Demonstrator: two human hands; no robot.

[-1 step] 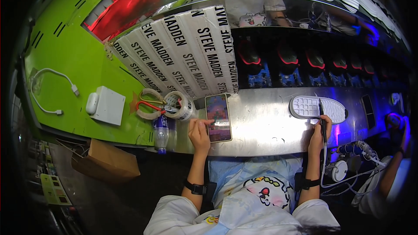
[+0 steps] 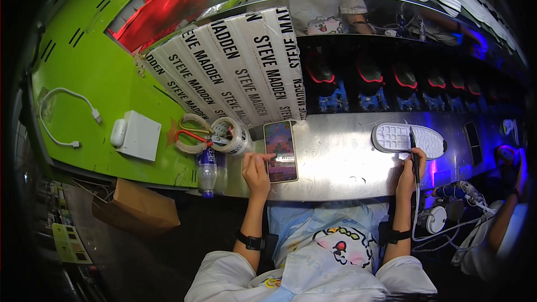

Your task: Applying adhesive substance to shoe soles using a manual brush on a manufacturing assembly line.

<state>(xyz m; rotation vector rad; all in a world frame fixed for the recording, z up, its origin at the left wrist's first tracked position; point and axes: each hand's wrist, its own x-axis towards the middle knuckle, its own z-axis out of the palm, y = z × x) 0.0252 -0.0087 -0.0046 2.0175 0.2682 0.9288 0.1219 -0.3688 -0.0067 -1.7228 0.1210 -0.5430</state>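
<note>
Nothing moved | one phone [image 2: 281,151] | one sole [image 2: 407,139] | tape rolls [image 2: 230,135]: perhaps two

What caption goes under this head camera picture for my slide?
Left hand touches a lit phone while the right hand holds a corded pen-like tool against a white shoe sole.

Hidden and cut-off parts

The left hand [image 2: 256,172] covers the phone's [image 2: 281,151] lower left corner; the pen tool's [image 2: 414,154] tip on the white sole [image 2: 407,139] is too small to make out; the bottle's [image 2: 206,171] label is blurred.
</note>
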